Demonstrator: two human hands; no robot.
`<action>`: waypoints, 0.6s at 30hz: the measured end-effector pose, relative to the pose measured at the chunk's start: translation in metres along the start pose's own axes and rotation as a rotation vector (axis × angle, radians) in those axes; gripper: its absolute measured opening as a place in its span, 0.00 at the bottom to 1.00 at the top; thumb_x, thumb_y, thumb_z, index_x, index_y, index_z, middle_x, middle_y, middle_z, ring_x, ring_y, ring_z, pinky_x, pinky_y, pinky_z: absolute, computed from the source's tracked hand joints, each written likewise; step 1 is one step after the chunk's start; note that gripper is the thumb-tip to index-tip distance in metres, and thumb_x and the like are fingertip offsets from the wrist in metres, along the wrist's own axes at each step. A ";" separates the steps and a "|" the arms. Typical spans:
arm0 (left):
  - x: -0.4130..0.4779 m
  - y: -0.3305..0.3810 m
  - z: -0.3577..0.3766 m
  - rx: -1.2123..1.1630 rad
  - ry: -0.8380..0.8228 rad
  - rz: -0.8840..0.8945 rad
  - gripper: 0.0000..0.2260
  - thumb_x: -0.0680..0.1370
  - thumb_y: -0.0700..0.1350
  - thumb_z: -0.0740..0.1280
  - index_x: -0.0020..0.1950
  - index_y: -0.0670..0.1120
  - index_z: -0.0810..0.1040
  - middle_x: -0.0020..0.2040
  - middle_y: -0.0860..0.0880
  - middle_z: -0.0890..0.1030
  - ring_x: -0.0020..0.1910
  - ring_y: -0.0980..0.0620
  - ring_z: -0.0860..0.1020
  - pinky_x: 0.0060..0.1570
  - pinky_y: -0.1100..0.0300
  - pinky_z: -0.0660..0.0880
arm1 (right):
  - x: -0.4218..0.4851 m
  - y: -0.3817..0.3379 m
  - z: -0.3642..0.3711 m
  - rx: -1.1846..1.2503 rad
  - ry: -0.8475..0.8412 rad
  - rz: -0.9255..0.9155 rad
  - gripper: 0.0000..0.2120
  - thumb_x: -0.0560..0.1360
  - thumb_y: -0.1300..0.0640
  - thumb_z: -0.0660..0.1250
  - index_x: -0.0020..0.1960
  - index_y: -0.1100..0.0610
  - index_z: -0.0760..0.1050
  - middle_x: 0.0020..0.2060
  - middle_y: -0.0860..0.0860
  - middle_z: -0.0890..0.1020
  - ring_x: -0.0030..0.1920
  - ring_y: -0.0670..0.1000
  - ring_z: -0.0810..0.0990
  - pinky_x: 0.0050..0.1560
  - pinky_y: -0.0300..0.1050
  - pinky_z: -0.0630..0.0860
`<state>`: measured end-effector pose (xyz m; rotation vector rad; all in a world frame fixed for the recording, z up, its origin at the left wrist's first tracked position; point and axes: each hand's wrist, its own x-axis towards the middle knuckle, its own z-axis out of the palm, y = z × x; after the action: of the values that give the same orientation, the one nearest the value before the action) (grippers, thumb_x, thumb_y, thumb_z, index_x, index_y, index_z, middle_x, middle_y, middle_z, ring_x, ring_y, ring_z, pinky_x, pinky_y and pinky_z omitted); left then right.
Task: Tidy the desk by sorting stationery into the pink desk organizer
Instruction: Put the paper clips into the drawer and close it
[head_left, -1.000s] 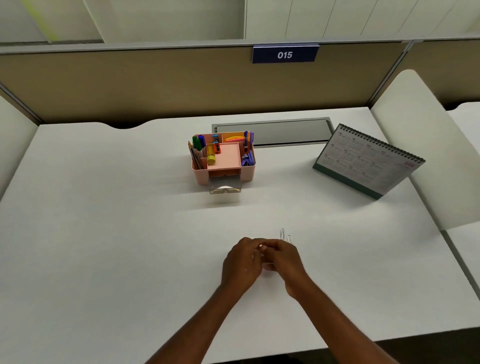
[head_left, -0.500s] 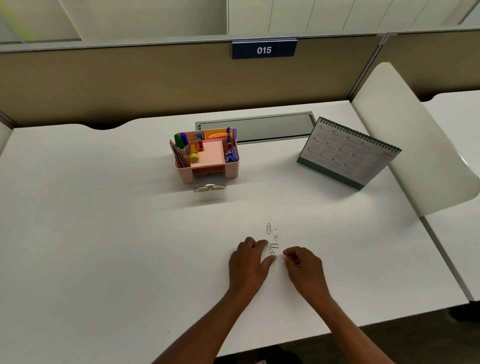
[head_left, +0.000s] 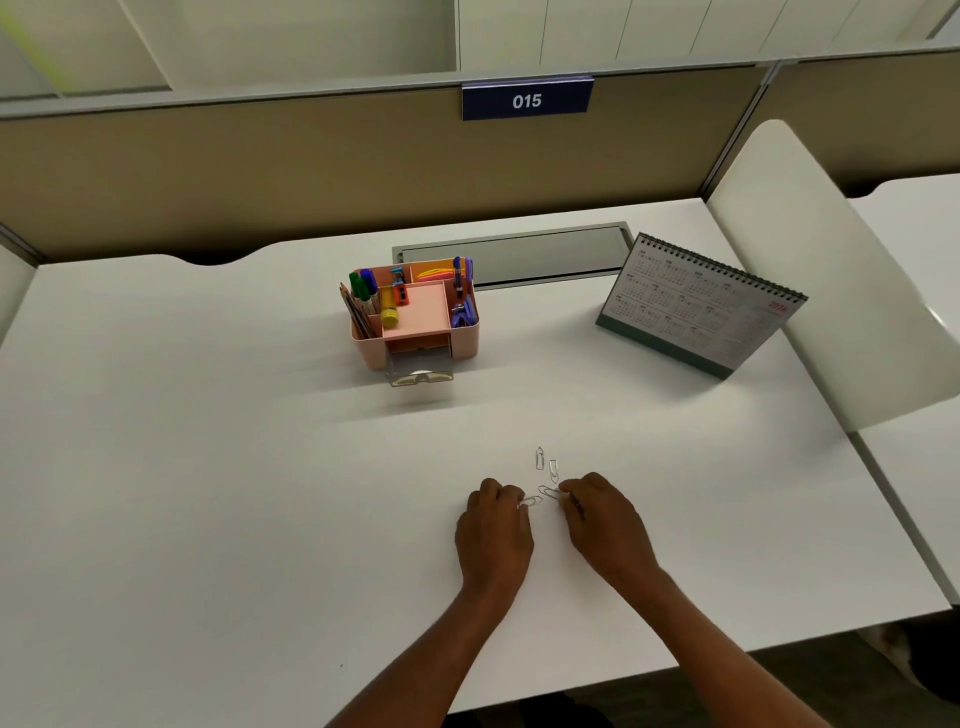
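Four thin silver wire paper clips (head_left: 546, 480) lie loose on the white desk (head_left: 208, 493), well short of the pink plastic desk organizer (head_left: 415, 314). Left hand (head_left: 496, 530) and right hand (head_left: 605, 519) each pinch one with curled fingertips; better to gather all four before carrying them to its open clear drawer (head_left: 420, 368).

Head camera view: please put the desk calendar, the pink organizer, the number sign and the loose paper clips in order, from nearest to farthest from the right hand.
From the right hand:
1. Loose paper clips, on the desk just beyond the fingertips.
2. Pink organizer, farther back and to the left.
3. Desk calendar, back right; too close to the organizer to rank surely.
4. Number sign, on the partition behind the desk.
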<state>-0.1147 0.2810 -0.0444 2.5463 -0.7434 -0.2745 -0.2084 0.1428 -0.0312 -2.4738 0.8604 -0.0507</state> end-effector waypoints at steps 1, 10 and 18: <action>0.001 -0.002 -0.002 0.007 0.007 0.001 0.03 0.77 0.45 0.71 0.50 0.52 0.82 0.47 0.53 0.77 0.44 0.49 0.79 0.37 0.55 0.78 | 0.001 -0.002 0.000 -0.038 -0.012 -0.013 0.08 0.80 0.54 0.64 0.56 0.50 0.80 0.47 0.47 0.79 0.48 0.50 0.80 0.42 0.49 0.79; 0.017 -0.012 -0.011 0.131 -0.073 0.193 0.06 0.77 0.52 0.71 0.43 0.52 0.83 0.43 0.54 0.77 0.41 0.51 0.78 0.30 0.56 0.75 | 0.009 -0.021 0.010 -0.429 -0.058 -0.118 0.09 0.67 0.65 0.74 0.40 0.55 0.76 0.35 0.50 0.76 0.34 0.53 0.76 0.24 0.44 0.63; 0.034 -0.011 -0.022 0.235 -0.202 0.382 0.07 0.75 0.48 0.72 0.38 0.48 0.81 0.39 0.51 0.78 0.39 0.49 0.78 0.30 0.56 0.74 | 0.008 -0.031 0.012 -0.588 -0.074 -0.252 0.14 0.57 0.71 0.72 0.34 0.57 0.72 0.28 0.53 0.73 0.26 0.53 0.73 0.23 0.43 0.58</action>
<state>-0.0744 0.2791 -0.0330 2.5429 -1.3894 -0.3337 -0.1824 0.1644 -0.0282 -3.0979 0.5814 0.2375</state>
